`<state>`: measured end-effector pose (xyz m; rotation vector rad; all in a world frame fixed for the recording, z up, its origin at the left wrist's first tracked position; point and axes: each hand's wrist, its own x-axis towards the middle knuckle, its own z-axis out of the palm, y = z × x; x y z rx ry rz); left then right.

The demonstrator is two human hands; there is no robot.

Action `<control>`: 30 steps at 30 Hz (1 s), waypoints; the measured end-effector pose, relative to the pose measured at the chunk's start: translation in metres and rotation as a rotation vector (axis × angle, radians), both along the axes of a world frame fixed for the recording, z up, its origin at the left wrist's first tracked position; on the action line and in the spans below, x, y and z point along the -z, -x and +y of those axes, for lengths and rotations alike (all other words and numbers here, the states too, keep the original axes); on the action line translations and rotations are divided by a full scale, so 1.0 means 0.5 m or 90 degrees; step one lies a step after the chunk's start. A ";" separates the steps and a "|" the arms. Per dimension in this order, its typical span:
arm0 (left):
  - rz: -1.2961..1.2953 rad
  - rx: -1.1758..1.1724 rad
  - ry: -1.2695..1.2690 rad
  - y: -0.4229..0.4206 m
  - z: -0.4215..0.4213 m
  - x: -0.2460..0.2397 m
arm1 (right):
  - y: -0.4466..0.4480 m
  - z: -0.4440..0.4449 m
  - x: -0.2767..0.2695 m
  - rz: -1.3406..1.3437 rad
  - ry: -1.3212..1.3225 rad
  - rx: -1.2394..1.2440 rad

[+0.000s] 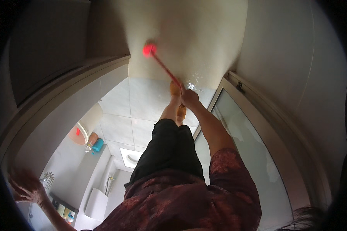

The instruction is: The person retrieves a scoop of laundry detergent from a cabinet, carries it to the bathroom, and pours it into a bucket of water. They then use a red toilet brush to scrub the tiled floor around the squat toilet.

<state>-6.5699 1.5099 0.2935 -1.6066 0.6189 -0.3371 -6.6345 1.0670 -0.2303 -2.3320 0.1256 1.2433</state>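
Note:
My right hand point(190, 98) grips the thin red handle point(165, 68) of a long cleaning tool. Its blurred, bright red head point(149, 50) hovers over or rests on the beige floor point(188, 37); I cannot tell which, nor whether it is a brush or a mop. At the far left, my left hand point(29, 187) is raised with its fingers spread, holding nothing. It is against or close to the door frame point(31, 150). Wet, shiny spots show on the floor beside my feet, which wear orange slippers point(181, 112).
A framed glass door point(248, 130) stands at my right. Behind me, on grey tiles point(115, 101), are a white bucket point(96, 117), a teal bottle point(97, 145) and a squat toilet point(130, 157). A white cistern point(96, 204) and a shelf of bottles point(64, 210) line the bathroom wall.

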 end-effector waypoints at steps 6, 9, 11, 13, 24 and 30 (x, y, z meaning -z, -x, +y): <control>-0.001 -0.061 0.009 0.011 -0.010 0.008 | -0.109 -0.107 0.029 0.019 0.070 -0.145; 0.034 -0.086 0.012 0.004 -0.010 -0.001 | -0.281 -0.170 0.080 -0.088 0.109 0.017; 0.092 -0.082 0.023 -0.001 -0.011 -0.008 | -0.406 -0.200 0.102 -0.161 0.139 0.113; 0.097 -0.119 0.037 -0.004 -0.016 -0.014 | -0.484 -0.216 0.106 -0.242 0.161 0.222; 0.001 -0.342 -0.025 0.042 -0.029 -0.024 | -0.089 -0.296 -0.043 -0.032 0.167 0.125; 0.043 -0.365 -0.094 0.053 -0.030 -0.030 | -0.377 -0.364 0.051 -0.193 0.063 0.396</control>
